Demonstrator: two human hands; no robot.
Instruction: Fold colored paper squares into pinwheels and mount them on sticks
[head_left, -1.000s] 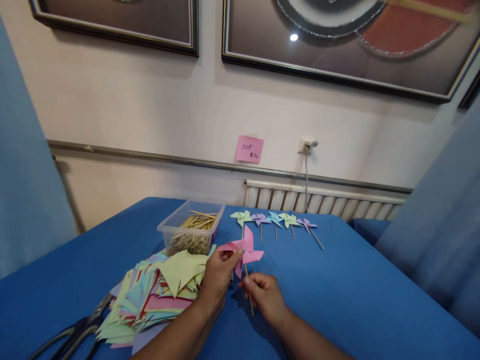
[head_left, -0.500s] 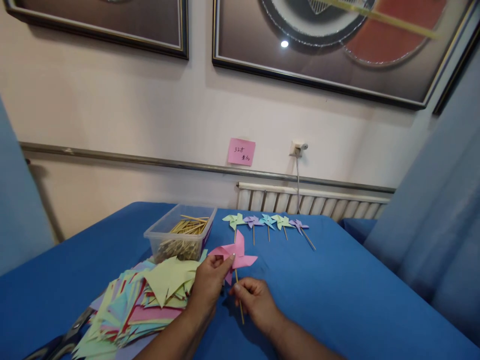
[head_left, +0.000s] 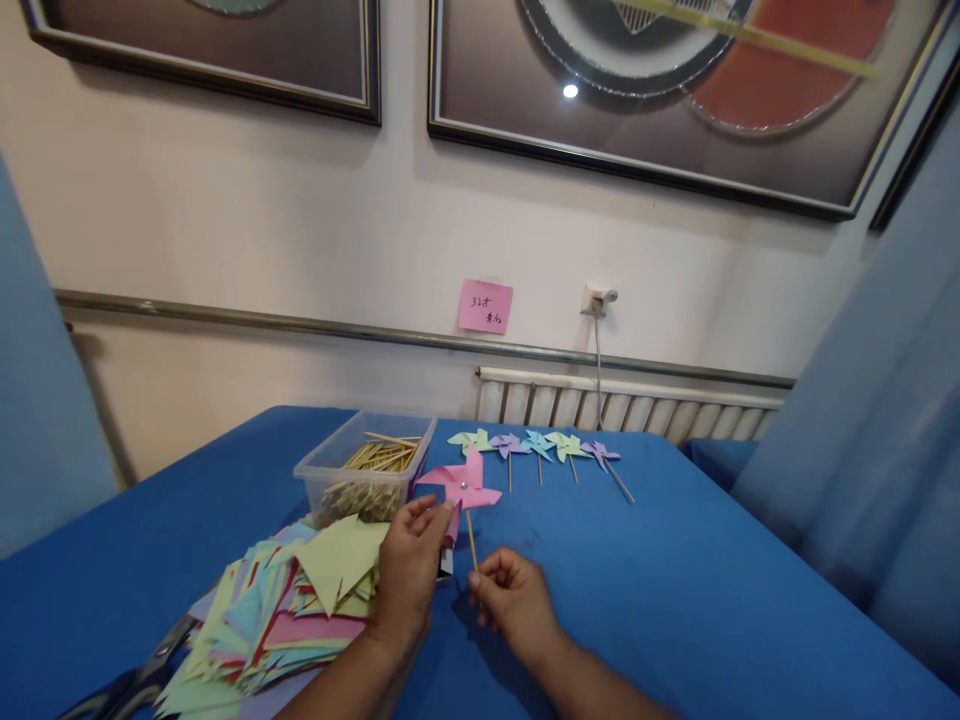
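Observation:
A pink paper pinwheel (head_left: 474, 492) with a small round pin at its hub stands upright in front of me on a thin wooden stick (head_left: 472, 540). My right hand (head_left: 514, 605) pinches this stick low down between thumb and fingers. Beside the lower blade is my left hand (head_left: 411, 565), its fingers loosely bent and apart; the thumb tip is at the blade's edge, and whether it touches I cannot tell. Left of that hand lies a messy pile of coloured paper pieces (head_left: 255, 620), with a pale yellow notched sheet (head_left: 343, 555) on top.
Behind the pile stands a clear plastic box (head_left: 322, 470) of wooden sticks (head_left: 375, 460). Several finished pinwheels (head_left: 538, 445) lie in a row at the back of the blue table (head_left: 675, 580). Dark-handled scissors (head_left: 142, 680) lie at the front left. A small dark-and-white object (head_left: 445, 562) is partly behind my left hand.
My left thumb has come off the pinwheel's hub, leaving the pin visible. The pinwheel has risen slightly and turned, while my right hand stays on the stick, now gripping nearer its lower end.

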